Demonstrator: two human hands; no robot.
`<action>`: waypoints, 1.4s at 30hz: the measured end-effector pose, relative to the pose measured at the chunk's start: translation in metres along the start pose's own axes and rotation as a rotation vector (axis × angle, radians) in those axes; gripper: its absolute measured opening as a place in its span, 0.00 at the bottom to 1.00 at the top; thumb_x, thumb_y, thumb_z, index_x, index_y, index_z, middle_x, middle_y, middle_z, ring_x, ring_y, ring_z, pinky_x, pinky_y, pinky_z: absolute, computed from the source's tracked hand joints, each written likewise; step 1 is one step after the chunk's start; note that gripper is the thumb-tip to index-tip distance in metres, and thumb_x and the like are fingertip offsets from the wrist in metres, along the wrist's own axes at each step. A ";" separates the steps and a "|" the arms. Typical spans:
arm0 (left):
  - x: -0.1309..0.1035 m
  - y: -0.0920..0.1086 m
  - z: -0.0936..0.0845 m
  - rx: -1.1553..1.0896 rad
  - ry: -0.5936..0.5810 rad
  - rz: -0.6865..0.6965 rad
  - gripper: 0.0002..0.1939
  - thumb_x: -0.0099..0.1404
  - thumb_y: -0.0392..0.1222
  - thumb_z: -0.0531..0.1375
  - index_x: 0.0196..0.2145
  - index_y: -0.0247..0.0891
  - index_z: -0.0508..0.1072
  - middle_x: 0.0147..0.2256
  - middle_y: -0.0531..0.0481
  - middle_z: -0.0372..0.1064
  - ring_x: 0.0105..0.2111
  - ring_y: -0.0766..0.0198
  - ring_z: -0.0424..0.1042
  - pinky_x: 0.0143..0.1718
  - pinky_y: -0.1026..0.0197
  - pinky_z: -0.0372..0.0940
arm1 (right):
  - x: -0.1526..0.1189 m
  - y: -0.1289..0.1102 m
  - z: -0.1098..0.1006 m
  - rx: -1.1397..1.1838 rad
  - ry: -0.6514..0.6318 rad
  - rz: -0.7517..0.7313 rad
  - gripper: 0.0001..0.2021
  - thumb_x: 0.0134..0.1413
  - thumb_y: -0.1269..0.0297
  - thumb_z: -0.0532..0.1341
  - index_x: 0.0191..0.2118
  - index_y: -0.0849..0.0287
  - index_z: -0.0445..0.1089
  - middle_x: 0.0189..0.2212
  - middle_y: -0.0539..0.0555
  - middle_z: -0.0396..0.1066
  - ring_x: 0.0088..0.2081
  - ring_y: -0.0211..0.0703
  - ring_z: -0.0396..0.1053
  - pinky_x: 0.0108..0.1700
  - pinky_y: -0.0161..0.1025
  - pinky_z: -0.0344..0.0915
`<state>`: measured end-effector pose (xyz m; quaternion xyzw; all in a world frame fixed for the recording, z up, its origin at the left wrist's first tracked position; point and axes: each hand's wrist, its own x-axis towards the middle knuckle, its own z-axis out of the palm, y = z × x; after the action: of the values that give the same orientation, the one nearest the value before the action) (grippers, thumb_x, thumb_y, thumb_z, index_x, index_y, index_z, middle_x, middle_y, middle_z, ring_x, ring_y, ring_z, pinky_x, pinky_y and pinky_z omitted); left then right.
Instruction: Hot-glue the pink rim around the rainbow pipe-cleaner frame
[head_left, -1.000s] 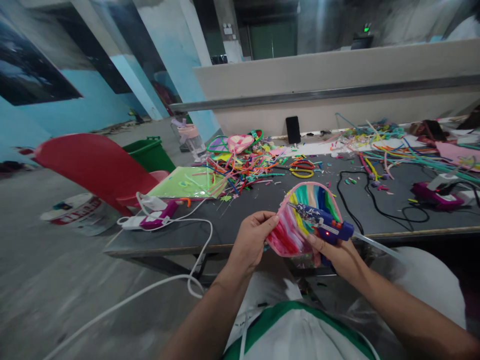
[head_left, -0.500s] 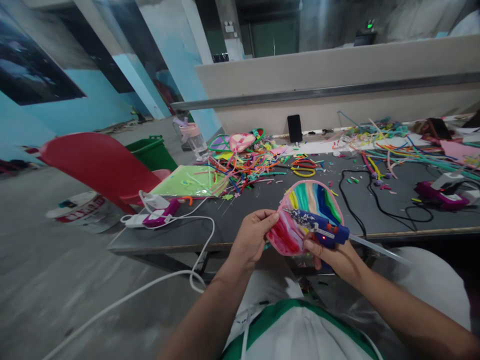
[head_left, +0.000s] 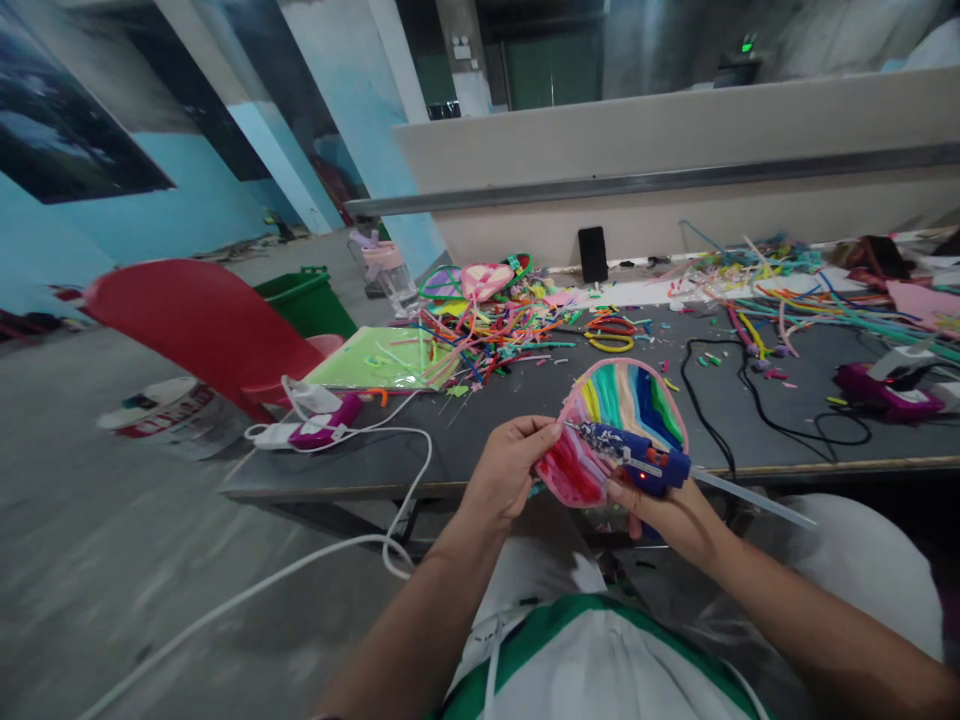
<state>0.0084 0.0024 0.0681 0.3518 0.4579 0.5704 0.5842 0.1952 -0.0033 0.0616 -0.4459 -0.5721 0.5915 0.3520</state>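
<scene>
Left hand [head_left: 510,470] is pinching the left edge of a rainbow striped piece [head_left: 626,410], thumb on top, fingers curled behind it where I can't see them; the piece is held up off the near edge of the grey table [head_left: 525,400], tilted toward the camera. Right hand [head_left: 667,510] is wrapped around a blue glue gun [head_left: 634,458] lying across the lower part of the piece, nozzle pointing left and touching the pink-red stripes; a clear glue stick [head_left: 750,495] pokes out the back toward the right; the grip is mostly covered by the fingers, so can't tell about the trigger. Farther back there's a messy pile of coloured strips [head_left: 495,335], too tangled to pick apart; a black cable [head_left: 720,400] loops on the right; a purple tool [head_left: 885,385] near the right edge is blurry; a red chair [head_left: 202,325] sits left of the table.
</scene>
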 end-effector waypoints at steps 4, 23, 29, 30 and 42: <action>-0.001 0.000 -0.002 0.002 -0.019 -0.014 0.13 0.51 0.42 0.67 0.32 0.30 0.74 0.22 0.51 0.71 0.19 0.69 0.69 0.22 0.67 0.65 | 0.001 0.003 -0.001 0.017 0.010 -0.012 0.19 0.35 0.51 0.68 0.28 0.60 0.66 0.21 0.46 0.64 0.15 0.33 0.60 0.17 0.36 0.63; -0.003 0.002 -0.007 0.024 -0.030 -0.057 0.16 0.50 0.42 0.68 0.35 0.30 0.75 0.25 0.47 0.74 0.20 0.67 0.71 0.21 0.66 0.67 | 0.002 0.013 -0.002 -0.041 -0.002 -0.011 0.16 0.40 0.50 0.66 0.27 0.58 0.66 0.15 0.46 0.62 0.14 0.35 0.60 0.16 0.36 0.62; -0.002 0.002 -0.007 0.030 -0.020 -0.053 0.14 0.51 0.41 0.67 0.35 0.31 0.75 0.25 0.48 0.74 0.20 0.68 0.70 0.22 0.65 0.67 | 0.004 0.016 -0.001 -0.057 0.010 -0.010 0.15 0.40 0.52 0.66 0.26 0.58 0.66 0.20 0.47 0.64 0.14 0.34 0.60 0.15 0.35 0.62; -0.002 0.002 -0.007 0.031 -0.019 -0.053 0.14 0.51 0.41 0.67 0.35 0.31 0.75 0.25 0.48 0.74 0.20 0.67 0.70 0.22 0.65 0.67 | 0.004 0.016 -0.001 -0.052 0.012 -0.013 0.15 0.40 0.52 0.66 0.26 0.57 0.66 0.20 0.47 0.64 0.14 0.33 0.60 0.15 0.35 0.62; -0.002 0.001 -0.008 0.028 -0.035 -0.059 0.16 0.51 0.42 0.67 0.36 0.30 0.75 0.24 0.48 0.73 0.20 0.66 0.71 0.22 0.65 0.68 | 0.004 0.012 -0.001 -0.120 0.002 -0.013 0.15 0.41 0.51 0.65 0.27 0.58 0.65 0.17 0.46 0.63 0.13 0.35 0.60 0.16 0.37 0.61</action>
<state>0.0013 -0.0005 0.0664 0.3563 0.4659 0.5399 0.6037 0.1964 -0.0004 0.0495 -0.4630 -0.6090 0.5534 0.3294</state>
